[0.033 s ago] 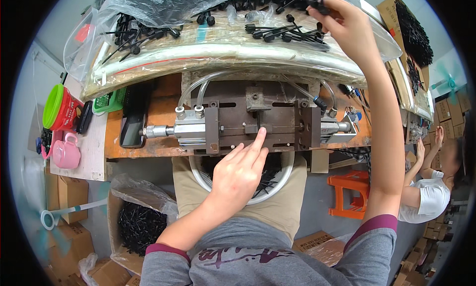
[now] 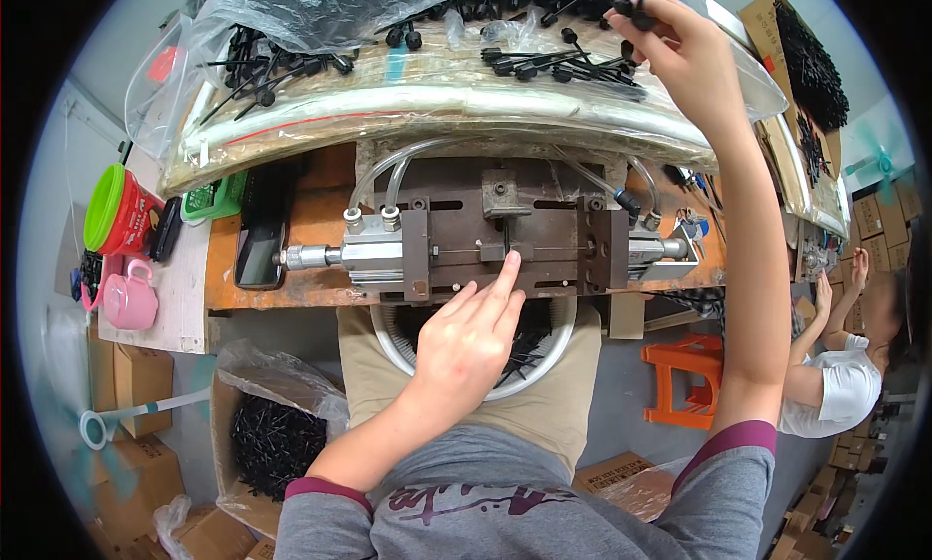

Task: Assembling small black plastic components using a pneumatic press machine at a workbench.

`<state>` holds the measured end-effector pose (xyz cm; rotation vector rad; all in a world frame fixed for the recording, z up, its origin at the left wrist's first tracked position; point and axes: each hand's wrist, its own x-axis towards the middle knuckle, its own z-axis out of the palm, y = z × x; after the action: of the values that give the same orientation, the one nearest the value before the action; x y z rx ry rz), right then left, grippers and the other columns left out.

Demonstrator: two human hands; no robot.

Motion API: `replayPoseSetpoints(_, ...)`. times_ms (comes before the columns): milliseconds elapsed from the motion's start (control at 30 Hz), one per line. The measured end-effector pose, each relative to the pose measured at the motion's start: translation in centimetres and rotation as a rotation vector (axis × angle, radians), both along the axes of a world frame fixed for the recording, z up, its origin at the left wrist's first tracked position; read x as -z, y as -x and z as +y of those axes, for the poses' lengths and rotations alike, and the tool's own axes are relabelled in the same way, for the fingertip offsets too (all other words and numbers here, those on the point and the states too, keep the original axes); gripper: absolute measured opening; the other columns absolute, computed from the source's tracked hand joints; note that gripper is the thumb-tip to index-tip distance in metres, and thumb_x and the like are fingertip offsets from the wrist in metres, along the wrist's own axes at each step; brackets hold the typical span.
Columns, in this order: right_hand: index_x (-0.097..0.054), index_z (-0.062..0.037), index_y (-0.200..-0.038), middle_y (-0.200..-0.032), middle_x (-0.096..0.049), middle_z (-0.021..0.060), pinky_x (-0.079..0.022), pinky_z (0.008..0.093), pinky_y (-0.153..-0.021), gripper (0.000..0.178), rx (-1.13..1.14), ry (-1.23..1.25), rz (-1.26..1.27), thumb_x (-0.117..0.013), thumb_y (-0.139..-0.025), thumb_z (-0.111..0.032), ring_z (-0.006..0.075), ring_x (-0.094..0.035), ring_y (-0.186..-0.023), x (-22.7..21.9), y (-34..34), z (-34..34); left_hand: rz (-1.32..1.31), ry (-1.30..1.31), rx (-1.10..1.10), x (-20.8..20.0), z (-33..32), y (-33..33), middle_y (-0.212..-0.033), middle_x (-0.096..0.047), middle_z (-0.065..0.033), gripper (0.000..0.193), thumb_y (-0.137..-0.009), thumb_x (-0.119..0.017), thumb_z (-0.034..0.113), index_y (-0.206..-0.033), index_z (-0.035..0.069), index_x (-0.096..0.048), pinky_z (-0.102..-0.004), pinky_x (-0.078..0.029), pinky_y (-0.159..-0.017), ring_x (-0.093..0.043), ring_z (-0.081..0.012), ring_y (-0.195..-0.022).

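Note:
My left hand [image 2: 464, 342] reaches over the front of a dark metal clamping fixture [image 2: 553, 242]. Its index finger is stretched out, the tip touching a small dark block [image 2: 493, 253] at the fixture's middle. A thin black rod [image 2: 506, 232] runs from that block toward the rear bracket [image 2: 500, 193]. At the far right, my right hand [image 2: 680, 50] is closed on a black knob-ended pin [image 2: 636, 15], above the plastic-covered tray; its fingers partly hide the pin. Several similar black pins [image 2: 573, 70] lie on the tray beside this hand.
Silver air cylinders [image 2: 372, 252] with clear hoses flank the fixture. A white-rimmed tub [image 2: 558, 351] with black pins sits between my legs. On the left are a phone [image 2: 260, 254], a pink cup [image 2: 131, 298] and a red bucket [image 2: 126, 215]. An orange stool [image 2: 684, 376] and a co-worker [image 2: 840, 385] are right.
My right hand has shifted very slightly to the right with the black pin. The left hand stays in place at the block.

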<state>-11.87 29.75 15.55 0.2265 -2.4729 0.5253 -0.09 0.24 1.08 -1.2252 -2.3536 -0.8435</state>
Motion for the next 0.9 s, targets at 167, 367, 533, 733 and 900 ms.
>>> replayPoseSetpoints(167,-0.075,-0.0039,-0.111,-0.083,-0.063,0.0011,-0.042,0.0211,-0.064,0.021,-0.086,0.274,0.131,-0.067,-0.097,-0.017,0.0064,-0.055,-0.069,0.4,-4.4,-3.8,-0.026,0.033,-0.014,-0.3,-0.5,0.0,-0.13,-0.065,-0.0159,0.024,-0.076,-0.076,0.007,-0.099,0.001,-0.071,-0.0351,-0.059,-0.079,-0.072,-0.027,-0.081)
replayPoseSetpoints(367,-0.063,-0.0006,-0.105,-0.092,-0.07,0.0079,-0.049,0.0213,-0.057,0.013,-0.235,0.917,-0.027,-0.064,-0.099,-0.012,0.0074,-0.063,-0.067,2.3,-9.7,-7.4,-0.072,0.046,-0.008,-0.4,-0.4,0.5,-0.129,-0.067,-0.0133,0.023,-0.074,-0.077,0.007,-0.096,0.003,-0.072,-0.0318,-0.056,-0.067,-0.07,-0.0238,-0.071)
replayPoseSetpoints(533,-0.058,-0.0046,-0.107,-0.094,-0.067,0.0107,-0.043,0.0214,-0.051,0.016,-0.269,1.382,-0.311,-0.058,-0.103,-0.019,0.0085,-0.057,-0.061,5.2,-12.6,-8.2,-0.094,0.063,-0.017,-0.6,-0.6,0.5,-0.129,-0.067,-0.0129,0.022,-0.073,-0.078,0.008,-0.095,0.004,-0.072,-0.0308,-0.055,-0.061,-0.068,-0.0222,-0.063)
replayPoseSetpoints(733,-0.057,-0.006,-0.109,-0.093,-0.066,0.0097,-0.042,0.022,-0.051,0.016,-0.313,1.63,-0.514,-0.058,-0.103,-0.02,0.0093,-0.055,-0.059,8.0,-14.7,-9.7,-0.326,-0.247,0.013,-2.4,-0.6,0.4,-0.124,-0.07,-0.0122,0.038,-0.071,-0.083,0.005,-0.108,0.004,-0.074,-0.029,-0.058,-0.068,-0.072,-0.0191,-0.075)
replayPoseSetpoints(900,-0.057,-0.0043,-0.106,-0.094,-0.065,0.0104,-0.044,0.0238,-0.05,0.018,-0.35,1.693,-0.686,-0.058,-0.103,-0.021,0.0111,-0.058,-0.059,8.6,-15.5,-11.3,-0.182,-0.46,0.189,-3.2,-0.9,0.3,-0.092,-0.073,-0.0124,0.042,-0.068,-0.085,-0.001,-0.109,0.0,-0.073,-0.0306,-0.057,-0.063,-0.071,-0.0233,-0.077)
